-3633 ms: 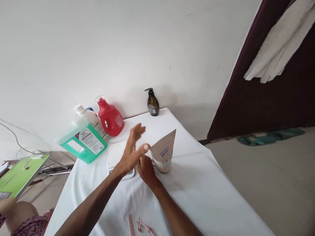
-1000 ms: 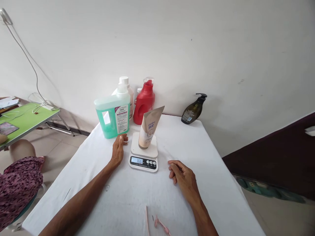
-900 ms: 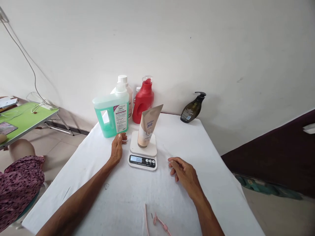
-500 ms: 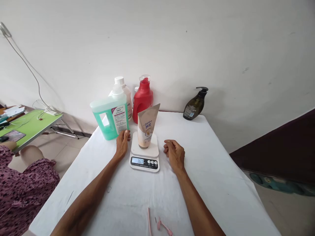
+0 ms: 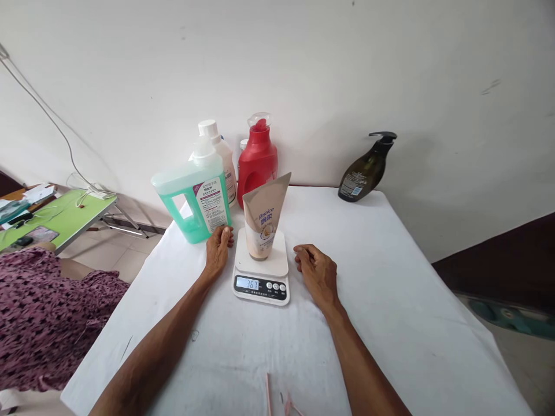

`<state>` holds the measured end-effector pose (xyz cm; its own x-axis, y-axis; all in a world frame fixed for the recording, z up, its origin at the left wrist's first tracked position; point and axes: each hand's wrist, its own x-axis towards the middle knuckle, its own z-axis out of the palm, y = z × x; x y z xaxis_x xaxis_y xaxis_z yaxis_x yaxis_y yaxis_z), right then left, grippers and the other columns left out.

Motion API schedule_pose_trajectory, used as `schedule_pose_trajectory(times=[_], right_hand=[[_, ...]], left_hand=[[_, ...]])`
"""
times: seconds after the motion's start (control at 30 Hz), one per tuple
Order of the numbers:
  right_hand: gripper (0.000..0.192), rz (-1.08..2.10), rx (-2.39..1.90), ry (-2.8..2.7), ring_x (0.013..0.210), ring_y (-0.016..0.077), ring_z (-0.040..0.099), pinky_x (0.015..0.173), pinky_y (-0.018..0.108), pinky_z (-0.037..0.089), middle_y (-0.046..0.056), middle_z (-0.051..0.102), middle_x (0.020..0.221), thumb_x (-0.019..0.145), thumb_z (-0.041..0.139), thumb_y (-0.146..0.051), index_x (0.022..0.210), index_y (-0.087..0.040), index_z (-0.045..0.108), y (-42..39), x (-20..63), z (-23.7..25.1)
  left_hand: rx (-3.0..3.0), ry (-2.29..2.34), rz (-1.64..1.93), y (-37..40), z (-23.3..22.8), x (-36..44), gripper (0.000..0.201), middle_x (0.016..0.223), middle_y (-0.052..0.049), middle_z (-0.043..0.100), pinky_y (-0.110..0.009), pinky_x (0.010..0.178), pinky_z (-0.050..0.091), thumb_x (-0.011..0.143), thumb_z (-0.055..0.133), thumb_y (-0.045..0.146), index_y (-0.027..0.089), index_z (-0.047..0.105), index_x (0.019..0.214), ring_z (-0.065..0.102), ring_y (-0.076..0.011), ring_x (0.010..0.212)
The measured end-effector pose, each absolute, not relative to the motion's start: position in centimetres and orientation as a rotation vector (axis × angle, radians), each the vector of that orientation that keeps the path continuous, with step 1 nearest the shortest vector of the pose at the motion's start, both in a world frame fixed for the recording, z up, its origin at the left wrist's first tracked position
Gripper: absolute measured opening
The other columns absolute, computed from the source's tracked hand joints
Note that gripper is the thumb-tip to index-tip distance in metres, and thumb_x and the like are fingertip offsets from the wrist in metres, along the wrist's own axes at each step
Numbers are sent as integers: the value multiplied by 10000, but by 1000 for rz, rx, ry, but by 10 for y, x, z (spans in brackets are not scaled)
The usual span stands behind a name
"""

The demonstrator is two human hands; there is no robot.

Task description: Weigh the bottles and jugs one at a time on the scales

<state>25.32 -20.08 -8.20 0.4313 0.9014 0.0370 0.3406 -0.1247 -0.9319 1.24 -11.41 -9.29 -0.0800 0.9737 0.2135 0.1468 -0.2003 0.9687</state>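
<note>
At the near edge of the bench (image 5: 390,323), which was draped in a white cloth, lay some thin pink pieces (image 5: 277,401), cut off by the frame. Farther in, both forearms reached forward over the cloth. The left hand (image 5: 218,251) lay palm down, holding nothing, its fingers loose and just beside the left edge of the scale (image 5: 261,271). The right hand (image 5: 318,271) rested on the cloth just right of the scale, fingers loosely curled and grasping nothing. The scale stood between the two hands, its display (image 5: 247,283) on the near side reading 367. On its white platform a beige tube (image 5: 263,216) stood upright on its cap, the flat crimped end uppermost. Beyond the left hand stood a green jug (image 5: 191,199), nearly touching the fingertips. Behind it were a white bottle (image 5: 221,156) and a red bottle (image 5: 256,162), close against the wall. Well apart, at the far right corner, a dark pump bottle (image 5: 364,170) leaned in view. To the far left a green table (image 5: 60,216) held cables, and patterned purple cloth (image 5: 39,318) showed at the near left.
</note>
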Motion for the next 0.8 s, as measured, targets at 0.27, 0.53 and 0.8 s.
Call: schedule_pose_trajectory(times=[0.27,0.53,0.8], right_hand=[[431,648,-1717,-1135,603,207,623,690,342,480,41,706,700,864,499,-581,851,-212,721,-199,253,-84],[413,656,-1708,-1129,602,206,631,667,334,488,43,721,703,874,527,-561,872,-208,741,-198,254,-87],[411,635,-1710,-1143,604,207,631,668,332,487,45,722,697,877,518,-559,854,-211,735,-197,254,-87]], left_hand=[[1448,1284,1350,-114,-92,14,577,852,-74,694,-337,710,547,969,534,727,175,700,987,630,-181,716],[1471,1283,1339,-113,-92,13,546,835,-65,683,-328,692,537,959,552,713,185,688,963,631,-184,717],[1446,1288,1342,-114,-91,13,606,844,-83,699,-332,690,546,964,523,755,179,712,967,637,-188,721]])
